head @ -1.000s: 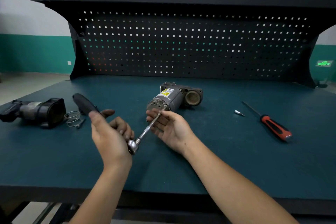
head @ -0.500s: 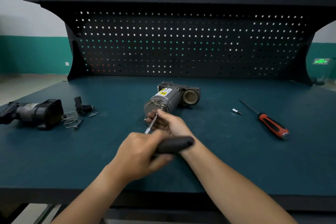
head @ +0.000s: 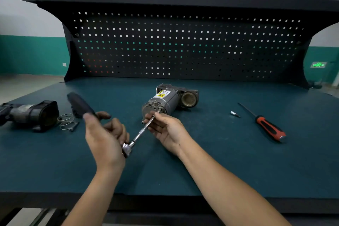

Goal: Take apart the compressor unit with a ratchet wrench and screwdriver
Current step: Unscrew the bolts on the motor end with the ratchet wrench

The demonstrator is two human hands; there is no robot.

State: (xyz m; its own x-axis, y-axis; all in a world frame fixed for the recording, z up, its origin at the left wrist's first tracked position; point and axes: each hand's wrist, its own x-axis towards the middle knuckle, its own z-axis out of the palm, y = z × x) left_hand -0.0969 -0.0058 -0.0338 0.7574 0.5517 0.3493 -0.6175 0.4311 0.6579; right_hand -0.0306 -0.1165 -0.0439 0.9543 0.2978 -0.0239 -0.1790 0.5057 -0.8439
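Loosening end bolt of compressor unit [head: 165, 100], toward 12 o'clock on bench [head: 229, 167]. Gripping ratchet wrench [head: 127, 148] handle with left hand [head: 104, 134], handle pointing 10 o'clock; pinching its shaft with right hand [head: 166, 128]. Next, probably: sweep handle, hold socket square.

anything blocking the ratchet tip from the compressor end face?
Nothing visible does. The extension tip of the ratchet wrench sits right at the end face of the compressor unit. The right hand pinches the extension just behind the tip, not across it; the left hand grips the handle.
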